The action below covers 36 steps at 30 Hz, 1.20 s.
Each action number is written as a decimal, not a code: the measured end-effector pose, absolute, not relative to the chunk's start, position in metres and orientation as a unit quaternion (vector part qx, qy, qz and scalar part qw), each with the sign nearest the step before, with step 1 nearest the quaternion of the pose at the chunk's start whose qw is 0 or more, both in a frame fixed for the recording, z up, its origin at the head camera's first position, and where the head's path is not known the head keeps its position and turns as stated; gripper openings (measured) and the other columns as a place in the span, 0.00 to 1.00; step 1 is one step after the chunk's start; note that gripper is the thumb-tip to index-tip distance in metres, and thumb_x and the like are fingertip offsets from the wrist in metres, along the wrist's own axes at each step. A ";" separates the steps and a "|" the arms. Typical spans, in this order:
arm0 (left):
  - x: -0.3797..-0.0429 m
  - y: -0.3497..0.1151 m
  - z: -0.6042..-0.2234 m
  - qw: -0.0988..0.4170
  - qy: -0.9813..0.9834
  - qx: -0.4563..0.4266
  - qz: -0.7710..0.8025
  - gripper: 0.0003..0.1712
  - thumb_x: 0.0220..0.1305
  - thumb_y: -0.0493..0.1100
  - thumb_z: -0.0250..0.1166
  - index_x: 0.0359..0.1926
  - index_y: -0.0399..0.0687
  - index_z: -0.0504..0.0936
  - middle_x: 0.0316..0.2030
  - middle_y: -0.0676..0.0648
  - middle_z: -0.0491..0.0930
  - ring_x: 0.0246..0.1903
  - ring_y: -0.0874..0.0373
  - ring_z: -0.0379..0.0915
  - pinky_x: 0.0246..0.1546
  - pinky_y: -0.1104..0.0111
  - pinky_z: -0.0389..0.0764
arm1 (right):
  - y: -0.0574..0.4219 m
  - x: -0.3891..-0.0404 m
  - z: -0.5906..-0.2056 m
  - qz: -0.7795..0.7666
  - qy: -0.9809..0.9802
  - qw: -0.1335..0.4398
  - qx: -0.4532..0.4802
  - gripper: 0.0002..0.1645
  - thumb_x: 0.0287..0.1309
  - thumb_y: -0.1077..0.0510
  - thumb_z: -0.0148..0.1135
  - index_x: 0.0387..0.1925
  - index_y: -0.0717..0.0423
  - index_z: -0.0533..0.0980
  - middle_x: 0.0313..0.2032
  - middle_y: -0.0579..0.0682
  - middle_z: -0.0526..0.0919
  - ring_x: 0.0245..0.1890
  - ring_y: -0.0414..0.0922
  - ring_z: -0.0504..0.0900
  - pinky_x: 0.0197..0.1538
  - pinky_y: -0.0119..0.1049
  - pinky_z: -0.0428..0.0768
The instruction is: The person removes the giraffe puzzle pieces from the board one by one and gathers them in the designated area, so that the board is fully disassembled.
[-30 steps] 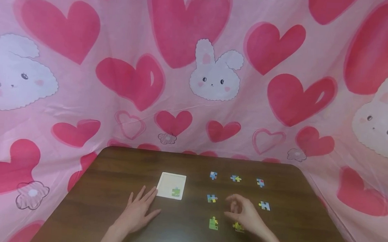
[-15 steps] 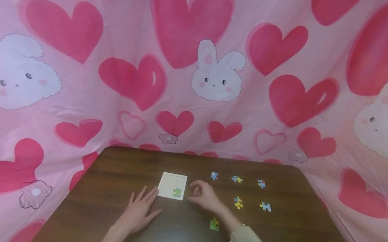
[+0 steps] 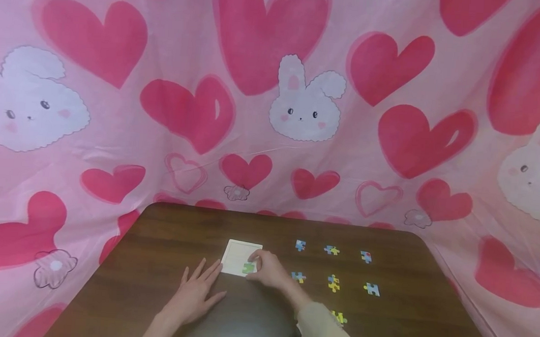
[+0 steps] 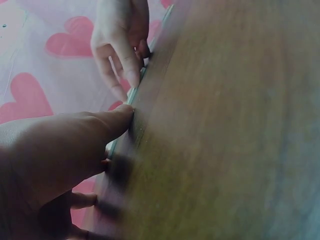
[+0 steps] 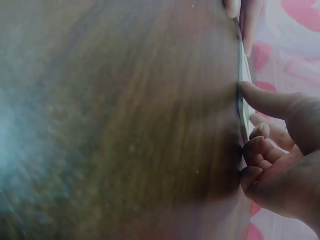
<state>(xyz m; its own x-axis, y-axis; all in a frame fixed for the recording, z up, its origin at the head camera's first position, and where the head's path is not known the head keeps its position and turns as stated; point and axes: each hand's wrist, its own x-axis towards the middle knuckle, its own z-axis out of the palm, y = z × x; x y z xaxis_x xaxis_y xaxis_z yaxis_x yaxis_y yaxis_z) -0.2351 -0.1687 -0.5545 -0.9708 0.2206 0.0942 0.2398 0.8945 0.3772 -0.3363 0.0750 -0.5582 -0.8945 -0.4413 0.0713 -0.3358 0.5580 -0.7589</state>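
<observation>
A white square puzzle tray (image 3: 235,256) lies on the table, with one green puzzle piece (image 3: 247,267) at its lower right. My left hand (image 3: 194,292) lies flat beside the tray, fingers spread and fingertips at its left edge. Over the tray's right side is my right hand (image 3: 270,270), its bent index finger and thumb on either side of the green piece. The right wrist view shows the thumb (image 5: 272,100) at the tray's near edge, the other fingers curled. Whether it pinches the piece, I cannot tell.
Loose puzzle pieces are spread over the right of the brown table (image 3: 179,235), among them a blue one (image 3: 300,245), a blue-and-white one (image 3: 371,289) and a yellow one (image 3: 339,318) by my right sleeve (image 3: 325,329). A pink cloth with hearts hangs behind.
My right hand has moved left from above the loose pieces to the tray's right side, its sleeve now covering the front left loose piece. The left hand keeps its place.
</observation>
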 end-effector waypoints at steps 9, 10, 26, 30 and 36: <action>-0.236 -0.167 -0.552 0.015 -0.973 -0.114 -0.202 0.45 0.72 0.63 0.73 0.80 0.46 0.73 0.82 0.44 0.71 0.84 0.29 0.58 0.77 0.18 0.52 | 0.071 -0.318 -0.541 -0.419 0.885 0.022 -0.201 0.24 0.49 0.64 0.87 0.44 0.62 0.82 0.38 0.51 0.76 0.37 0.42 0.73 0.41 0.34 0.75; -0.236 -0.167 -0.552 0.016 -0.972 -0.114 -0.204 0.45 0.72 0.62 0.73 0.80 0.46 0.74 0.82 0.44 0.71 0.84 0.29 0.58 0.77 0.18 0.52 | 0.071 -0.318 -0.542 -0.419 0.886 0.022 -0.197 0.24 0.49 0.64 0.87 0.45 0.62 0.81 0.38 0.52 0.77 0.38 0.42 0.73 0.41 0.34 0.76; -0.234 -0.167 -0.553 0.022 -0.972 -0.115 -0.201 0.44 0.73 0.63 0.72 0.80 0.46 0.74 0.82 0.44 0.71 0.84 0.29 0.58 0.77 0.19 0.52 | 0.066 -0.317 -0.548 -0.413 0.893 0.010 -0.179 0.26 0.52 0.62 0.87 0.50 0.59 0.80 0.41 0.52 0.80 0.40 0.43 0.77 0.43 0.36 0.79; -0.235 -0.167 -0.556 0.028 -0.973 -0.116 -0.200 0.44 0.72 0.63 0.72 0.80 0.46 0.74 0.81 0.44 0.72 0.83 0.29 0.59 0.76 0.19 0.53 | 0.067 -0.317 -0.549 -0.414 0.890 0.016 -0.190 0.26 0.54 0.63 0.85 0.51 0.57 0.81 0.42 0.51 0.82 0.40 0.43 0.78 0.45 0.36 0.79; -0.236 -0.167 -0.556 0.031 -0.973 -0.118 -0.194 0.44 0.72 0.63 0.72 0.79 0.45 0.74 0.81 0.43 0.72 0.83 0.29 0.60 0.76 0.18 0.54 | 0.067 -0.316 -0.551 -0.425 0.885 0.018 -0.190 0.22 0.55 0.63 0.84 0.49 0.59 0.82 0.37 0.51 0.83 0.35 0.40 0.75 0.38 0.32 0.75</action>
